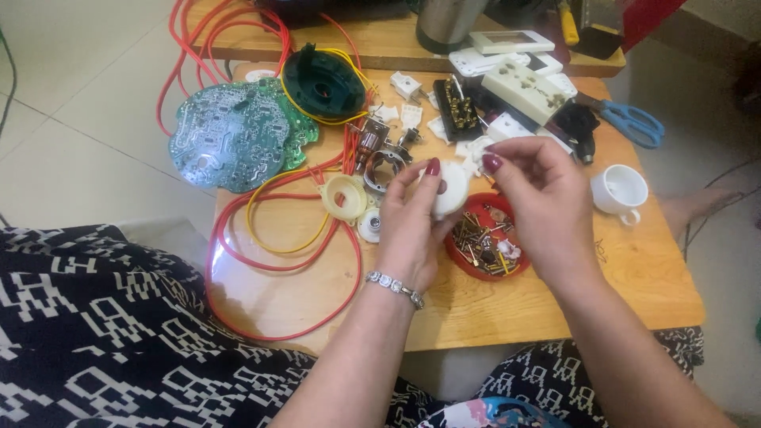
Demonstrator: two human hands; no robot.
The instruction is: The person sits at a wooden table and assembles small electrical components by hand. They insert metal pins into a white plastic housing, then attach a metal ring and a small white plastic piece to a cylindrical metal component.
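Hands (pixel 412 226) (pixel 539 198) pinching smooth round white plastic disc (pixel 452 189), red lid (pixel 485 238) of metal screws beneath

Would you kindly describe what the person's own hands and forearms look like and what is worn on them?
Both forearms are bare, with no sleeves showing. The left hand has dark red polished nails and a silver-coloured bracelet of small linked stones at the wrist. The right hand has the same dark red nail polish and no bracelet or watch. No rings are visible on either hand.
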